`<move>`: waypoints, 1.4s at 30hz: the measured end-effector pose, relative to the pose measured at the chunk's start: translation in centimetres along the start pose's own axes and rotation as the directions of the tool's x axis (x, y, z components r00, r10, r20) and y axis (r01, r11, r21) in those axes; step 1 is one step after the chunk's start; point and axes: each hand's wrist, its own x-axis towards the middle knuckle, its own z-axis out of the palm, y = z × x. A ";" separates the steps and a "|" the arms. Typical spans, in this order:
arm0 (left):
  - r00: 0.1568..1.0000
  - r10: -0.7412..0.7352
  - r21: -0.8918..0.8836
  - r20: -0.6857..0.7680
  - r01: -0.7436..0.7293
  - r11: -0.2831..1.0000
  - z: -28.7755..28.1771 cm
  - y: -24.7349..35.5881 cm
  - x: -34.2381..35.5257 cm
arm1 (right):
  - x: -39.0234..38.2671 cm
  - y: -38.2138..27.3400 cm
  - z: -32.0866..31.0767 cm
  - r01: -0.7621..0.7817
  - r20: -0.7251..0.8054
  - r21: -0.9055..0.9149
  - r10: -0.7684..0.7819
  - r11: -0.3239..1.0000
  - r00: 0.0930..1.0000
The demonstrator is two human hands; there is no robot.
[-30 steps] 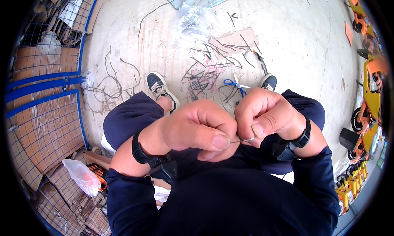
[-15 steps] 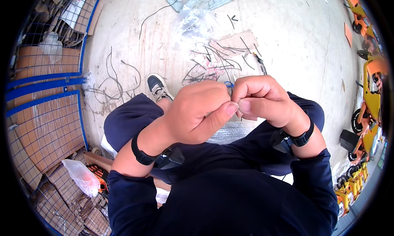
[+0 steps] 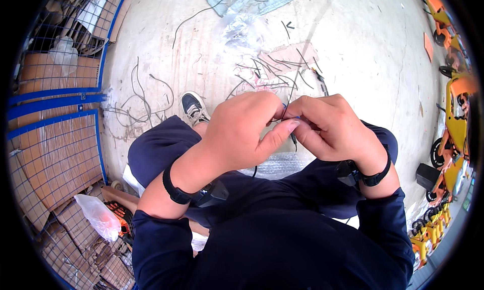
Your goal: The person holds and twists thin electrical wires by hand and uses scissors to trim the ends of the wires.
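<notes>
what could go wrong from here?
Slip: the thin dark wire between the left hand and right hand offers little to grip, so it might slide free.
Lost piece: if dropped, it could blend in with the dark cable scraps on the floor.
Trip: the loose curled cable left of the visible shoe might catch a foot.
</notes>
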 end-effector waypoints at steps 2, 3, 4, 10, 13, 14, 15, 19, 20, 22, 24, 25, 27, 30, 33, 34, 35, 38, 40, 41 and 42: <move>0.999 0.030 0.078 0.033 -0.032 0.996 -0.1 -0.3 -0.2 | 0.0 0.0 0.0 -0.031 0.014 0.023 0.031 0.999 0.999; 0.999 0.008 0.085 0.049 -0.012 0.996 -0.1 -0.3 -0.3 | 0.1 -0.2 -0.2 -0.062 0.036 0.035 0.060 0.997 0.998; 0.998 -0.015 0.093 0.064 0.009 0.996 -0.1 -0.3 -0.4 | 0.2 -0.4 -0.3 -0.092 0.059 0.046 0.090 0.995 0.994; 0.978 -0.177 -0.014 0.107 0.179 0.984 -0.3 0.3 -0.5 | 0.3 -0.5 -0.4 -0.229 0.072 0.162 0.220 0.960 0.973; 0.987 -0.133 -0.088 0.095 0.141 0.986 -0.2 0.0 -0.4 | 0.3 -0.5 -0.4 -0.240 0.093 0.225 0.224 0.944 0.970; 0.992 -0.093 -0.108 0.086 0.102 0.989 -0.1 -0.2 -0.3 | 0.2 -0.3 -0.2 -0.191 0.079 0.252 0.177 0.949 0.981; 0.991 -0.072 -0.065 0.115 0.080 0.995 -0.1 -0.3 -0.3 | 0.0 0.2 0.2 -0.143 0.063 0.277 0.130 0.950 0.990; 0.973 -0.026 0.022 0.231 0.021 1.000 -0.3 -1.1 -0.5 | 0.4 0.6 -0.5 -0.011 0.158 0.158 -0.014 0.987 0.987; 0.965 -0.018 0.020 0.260 0.013 1.000 -0.2 -1.1 -0.6 | 0.2 0.7 -0.4 -0.008 0.149 0.140 -0.013 0.990 0.989; 0.952 -0.063 0.036 0.300 0.055 0.998 -0.2 -0.9 -0.6 | 0.0 1.0 -0.1 0.000 0.128 0.103 -0.013 0.995 0.992; 0.938 -0.107 0.036 0.330 0.101 0.994 -0.4 -0.6 -0.4 | 0.0 0.4 -0.3 -0.061 0.118 0.075 0.052 0.995 0.992; 0.931 -0.129 0.027 0.341 0.127 0.992 -0.7 -0.4 -0.2 | 0.0 0.2 -0.4 -0.091 0.112 0.061 0.084 0.994 0.990; 0.931 -0.136 0.023 0.338 0.137 0.990 -0.8 -0.5 -0.1 | 0.1 0.0 -0.5 -0.099 0.080 0.015 0.098 0.995 0.992; 0.954 -0.107 0.021 0.279 0.106 0.994 -0.9 -0.8 0.0 | 0.0 0.0 -0.3 -0.152 0.029 0.041 0.151 0.987 0.988; 0.977 -0.094 -0.008 0.193 0.097 0.995 -0.8 -0.8 0.0 | 0.0 -0.1 -0.5 -0.282 0.019 0.184 0.283 0.942 0.959; 0.981 -0.088 -0.004 0.171 0.090 0.996 -0.8 -0.7 0.0 | 0.1 -0.2 -0.6 -0.330 0.029 0.244 0.333 0.912 0.943; 0.985 -0.083 0.000 0.149 0.083 0.997 -0.9 -0.7 0.1 | 0.1 -0.2 -0.7 -0.343 0.040 0.260 0.345 0.903 0.938; 0.997 -0.058 -0.018 0.059 0.060 0.998 -0.7 -0.3 0.3 | 0.2 -0.3 -0.7 -0.335 0.045 0.279 0.337 0.900 0.941; 0.996 -0.053 -0.002 0.073 0.053 0.999 -0.8 -0.5 0.3 | 0.1 0.1 -0.2 -0.262 0.020 0.257 0.266 0.930 0.964; 0.995 -0.052 0.006 0.079 0.051 0.999 -0.8 -0.6 0.2 | 0.1 0.1 -0.2 -0.253 0.019 0.232 0.255 0.939 0.967; 0.997 -0.035 0.023 0.069 0.033 0.999 -0.8 -0.8 0.2 | 0.2 0.1 -0.3 -0.242 0.018 0.207 0.244 0.948 0.970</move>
